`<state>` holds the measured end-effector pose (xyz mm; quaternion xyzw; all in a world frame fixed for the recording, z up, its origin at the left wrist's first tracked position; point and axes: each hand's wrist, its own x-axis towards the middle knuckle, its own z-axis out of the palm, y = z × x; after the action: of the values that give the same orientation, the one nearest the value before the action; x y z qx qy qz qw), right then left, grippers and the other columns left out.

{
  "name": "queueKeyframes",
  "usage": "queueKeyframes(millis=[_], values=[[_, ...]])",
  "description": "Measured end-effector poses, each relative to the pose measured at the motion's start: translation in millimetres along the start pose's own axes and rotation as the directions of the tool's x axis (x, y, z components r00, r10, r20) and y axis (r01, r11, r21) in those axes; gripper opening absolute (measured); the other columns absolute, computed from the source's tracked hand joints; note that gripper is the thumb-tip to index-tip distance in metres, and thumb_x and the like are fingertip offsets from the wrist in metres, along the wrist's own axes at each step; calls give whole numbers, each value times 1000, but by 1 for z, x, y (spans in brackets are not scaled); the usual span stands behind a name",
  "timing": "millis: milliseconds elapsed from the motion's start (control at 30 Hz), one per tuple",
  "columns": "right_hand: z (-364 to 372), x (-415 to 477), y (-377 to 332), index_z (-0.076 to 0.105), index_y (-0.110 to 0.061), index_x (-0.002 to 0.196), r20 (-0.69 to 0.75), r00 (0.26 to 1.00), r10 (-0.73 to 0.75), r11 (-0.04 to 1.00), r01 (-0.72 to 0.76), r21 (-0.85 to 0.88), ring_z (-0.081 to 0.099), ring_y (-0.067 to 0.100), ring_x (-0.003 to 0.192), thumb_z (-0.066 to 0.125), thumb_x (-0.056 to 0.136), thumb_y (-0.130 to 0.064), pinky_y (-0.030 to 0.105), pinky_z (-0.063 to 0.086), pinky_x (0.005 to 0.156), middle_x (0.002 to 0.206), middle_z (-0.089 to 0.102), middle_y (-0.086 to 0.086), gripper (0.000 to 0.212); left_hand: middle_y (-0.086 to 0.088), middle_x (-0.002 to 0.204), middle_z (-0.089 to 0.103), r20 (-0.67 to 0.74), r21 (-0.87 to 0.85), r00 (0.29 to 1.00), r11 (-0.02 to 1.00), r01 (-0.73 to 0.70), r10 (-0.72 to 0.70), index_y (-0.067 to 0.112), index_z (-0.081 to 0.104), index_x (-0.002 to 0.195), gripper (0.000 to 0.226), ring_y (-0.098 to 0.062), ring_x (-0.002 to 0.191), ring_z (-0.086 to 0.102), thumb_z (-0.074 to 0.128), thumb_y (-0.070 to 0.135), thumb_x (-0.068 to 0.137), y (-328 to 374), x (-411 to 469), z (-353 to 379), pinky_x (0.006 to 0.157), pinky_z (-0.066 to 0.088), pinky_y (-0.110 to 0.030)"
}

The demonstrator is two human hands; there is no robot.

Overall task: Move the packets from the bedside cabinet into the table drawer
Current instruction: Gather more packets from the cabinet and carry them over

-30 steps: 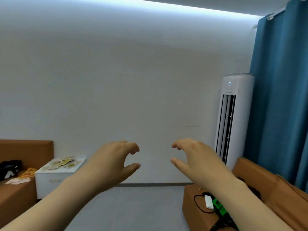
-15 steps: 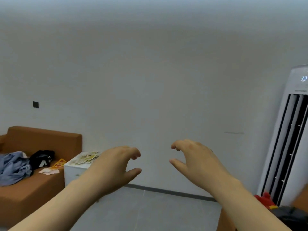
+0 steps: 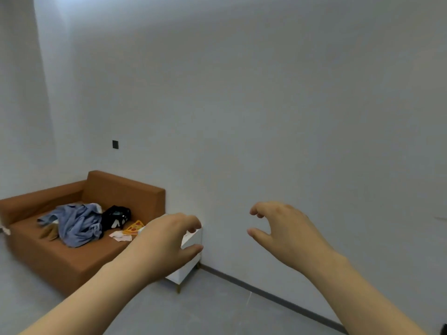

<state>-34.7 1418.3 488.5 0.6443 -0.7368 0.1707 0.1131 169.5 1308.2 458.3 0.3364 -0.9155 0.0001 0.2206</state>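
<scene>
Task apparently not started.
Left hand [image 3: 167,240] and right hand [image 3: 283,233] empty, loosely curled; bedside cabinet [image 3: 192,240] at 7 o'clock (packets hidden).

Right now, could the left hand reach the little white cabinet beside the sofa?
Probably not yet. The left hand only overlaps the cabinet in the picture; it hangs empty, while the cabinet stands farther off by the wall. Nothing seen blocks the floor between; stepping closer should do.
</scene>
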Motion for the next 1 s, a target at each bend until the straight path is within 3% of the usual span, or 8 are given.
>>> queueKeyframes(millis=[367,1000], values=[[109,182,17,46,-30,131,70,991,-110,992,105,64,49,8,119,50,94,-44,26,42,98,129,52,-13,40,20,110,58,-12,49,987,985,163,-163,34,56,117,34,1,102,54,58,45,86,-133,115,54,87,45,-19],[299,486,45,47,-30,130,197,979,-55,991,29,130,49,7,118,51,92,-45,25,42,98,127,55,-12,41,21,112,58,90,32,960,964,264,-266,34,54,119,36,1,101,53,58,48,86,-380,334,163,87,45,-19]])
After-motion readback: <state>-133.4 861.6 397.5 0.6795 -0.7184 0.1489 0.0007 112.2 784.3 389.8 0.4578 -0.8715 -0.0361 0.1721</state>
